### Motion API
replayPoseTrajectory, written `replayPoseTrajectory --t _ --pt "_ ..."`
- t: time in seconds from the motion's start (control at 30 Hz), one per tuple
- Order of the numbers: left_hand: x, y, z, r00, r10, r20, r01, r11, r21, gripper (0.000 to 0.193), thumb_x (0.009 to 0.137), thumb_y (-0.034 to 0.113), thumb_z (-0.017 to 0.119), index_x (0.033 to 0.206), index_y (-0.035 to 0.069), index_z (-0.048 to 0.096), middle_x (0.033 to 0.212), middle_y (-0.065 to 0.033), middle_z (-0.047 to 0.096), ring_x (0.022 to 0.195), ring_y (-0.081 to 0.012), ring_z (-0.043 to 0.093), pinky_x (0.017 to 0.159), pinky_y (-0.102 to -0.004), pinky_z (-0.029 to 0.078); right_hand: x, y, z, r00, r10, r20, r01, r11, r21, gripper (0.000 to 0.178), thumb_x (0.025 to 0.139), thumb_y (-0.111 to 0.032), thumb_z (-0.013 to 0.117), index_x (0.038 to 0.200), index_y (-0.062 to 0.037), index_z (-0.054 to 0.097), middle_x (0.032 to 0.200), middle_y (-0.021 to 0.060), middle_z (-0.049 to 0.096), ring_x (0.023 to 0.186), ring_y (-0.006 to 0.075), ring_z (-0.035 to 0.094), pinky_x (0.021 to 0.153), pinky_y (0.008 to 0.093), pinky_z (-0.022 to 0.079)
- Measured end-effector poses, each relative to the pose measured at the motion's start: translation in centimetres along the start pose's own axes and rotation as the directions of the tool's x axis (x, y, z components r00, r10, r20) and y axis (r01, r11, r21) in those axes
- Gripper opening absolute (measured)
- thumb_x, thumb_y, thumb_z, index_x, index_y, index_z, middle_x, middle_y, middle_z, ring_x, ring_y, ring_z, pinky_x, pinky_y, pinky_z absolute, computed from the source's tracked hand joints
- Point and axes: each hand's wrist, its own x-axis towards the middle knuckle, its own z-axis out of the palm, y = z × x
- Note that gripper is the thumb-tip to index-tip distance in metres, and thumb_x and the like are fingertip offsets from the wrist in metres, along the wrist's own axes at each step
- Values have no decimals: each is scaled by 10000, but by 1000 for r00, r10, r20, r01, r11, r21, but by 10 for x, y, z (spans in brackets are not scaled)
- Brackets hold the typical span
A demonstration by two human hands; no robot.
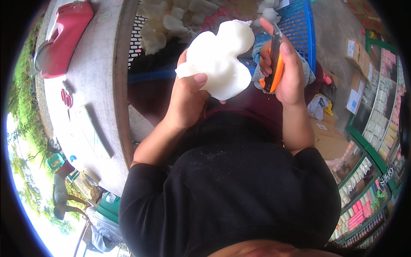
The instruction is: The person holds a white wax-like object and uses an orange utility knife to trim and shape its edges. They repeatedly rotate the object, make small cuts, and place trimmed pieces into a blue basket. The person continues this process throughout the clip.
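Your left hand [188, 96] grips a white lobed piece [220, 60] at its seven o'clock edge, thumb pressed on the near face and fingers tucked behind. The piece sits at twelve o'clock in your view, raised in front of the basket. At two o'clock your right hand [287, 73] is closed around an orange-and-black cutter [277, 73], with the index finger stretched up along it; the cutter is apart from the piece, and you cannot tell whether its blade is out.

Behind both, toward twelve, stands the blue basket [306, 32] with slotted walls. Inside it, more white pieces [174, 25] are heaped around eleven, with pink bits [217, 19] nearer twelve. A blue towel [307, 70] lies over its near right corner.

At nine, a phone [92, 130] rests on the table [105, 85]. Cardboard boxes [358, 58] stand at two; at three to four, a green-framed shelf [356, 132] holds rows of white and pink goods [359, 214].
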Motion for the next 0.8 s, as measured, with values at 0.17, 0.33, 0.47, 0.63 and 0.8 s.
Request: replayPoseTrajectory --t 0.17,0.33,0.47,0.63,0.8 --pt "2 0 -2 993 119 27 -120 991 57 850 628 233 572 1363 34 197 1261 -159 402 1185 -273 425 990 -398 351 -3 9 2 921 -336 197 380 885 -268 529 839 -221 515 1309 9 440 729 53 509 642 95 466 613 202 387" --pt "0 2 -8 985 168 47 -173 977 122 936 597 277 606 1382 29 162 1298 -165 367 1208 -288 403 982 -412 359 1 9 -3 772 -557 306 636 659 -402 526 788 -219 548 1258 11 502 700 62 516 559 127 468 522 239 397" --pt "-3 5 -9 982 169 80 -182 965 190 973 579 316 622 1383 28 155 1304 -165 362 1210 -290 399 985 -424 353 1 5 -1 686 -654 319 713 514 -477 469 777 -208 556 1198 -2 566 622 30 486 496 126 424 477 257 370" --pt "-6 6 -7 987 154 51 -160 973 168 947 585 340 611 1374 21 196 1309 -160 373 1210 -284 407 990 -410 352 -3 -6 -4 744 -552 376 667 590 -455 454 783 -201 539 1196 -15 575 573 21 431 466 123 392 451 259 339" --pt "-3 4 -12 996 62 57 -63 998 11 920 601 347 592 1375 23 215 1315 -150 386 1216 -280 410 995 -402 352 -9 -11 1 775 -501 384 631 635 -445 467 783 -211 539 1210 -26 568 576 34 426 474 141 408 452 273 351"
